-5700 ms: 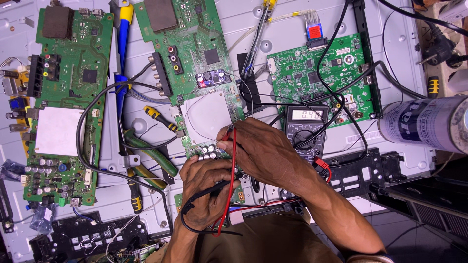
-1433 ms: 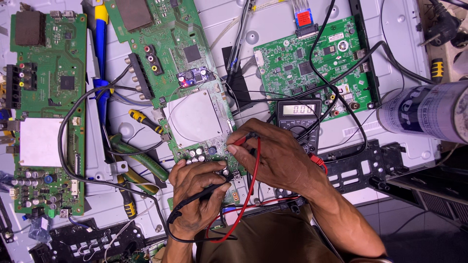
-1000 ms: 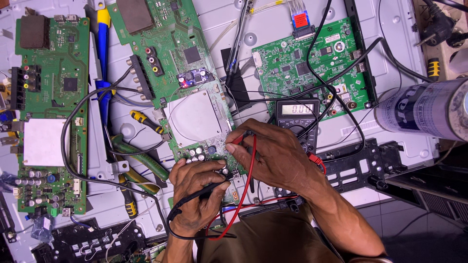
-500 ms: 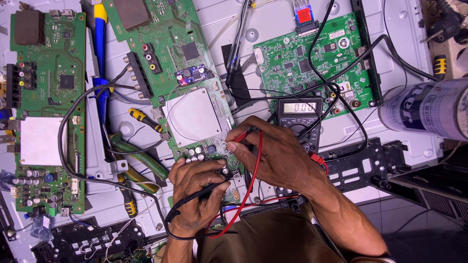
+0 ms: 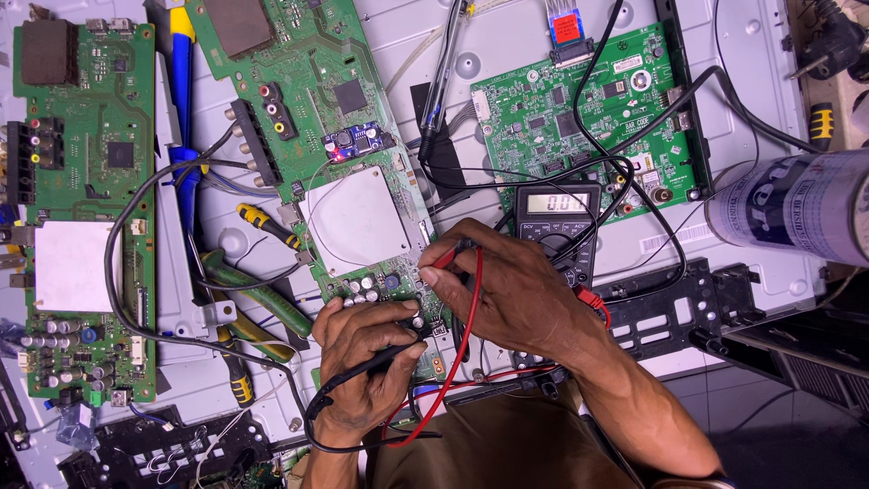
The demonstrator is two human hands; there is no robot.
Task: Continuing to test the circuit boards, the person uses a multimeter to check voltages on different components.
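— Hands first: what is each one doing?

— Left hand [image 5: 367,367] is closed around a black probe [image 5: 391,355], which runs up and to the right from the palm, tip down among the small capacitors at the near end of the middle circuit board [image 5: 312,136]. Right hand [image 5: 511,294] pinches a red probe [image 5: 445,258] between thumb and fingers; its tip points left, onto the same end of that board.

— So both tips meet in one spot?

— Near enough. They sit just beside each other, below the white square shield [image 5: 358,222]. The board's long axis runs away from the person toward the far edge of the tabletop, leaning left, and only its near end is under the hands. The left hand lies over that end, the right comes in from the side.

— And the meter?

— Multimeter [image 5: 557,222] sits just beyond the right hand's knuckles, touching or nearly so, display facing up. The red lead [image 5: 457,362] loops down toward the person's lap and back up.

— Anything else close by?

— Green-handled pliers [image 5: 258,303] lie left of the left hand, a second green board [image 5: 81,208] along the left edge, a third [image 5: 588,118] behind the meter, and a white spray can [image 5: 792,204] on its side at the right edge.
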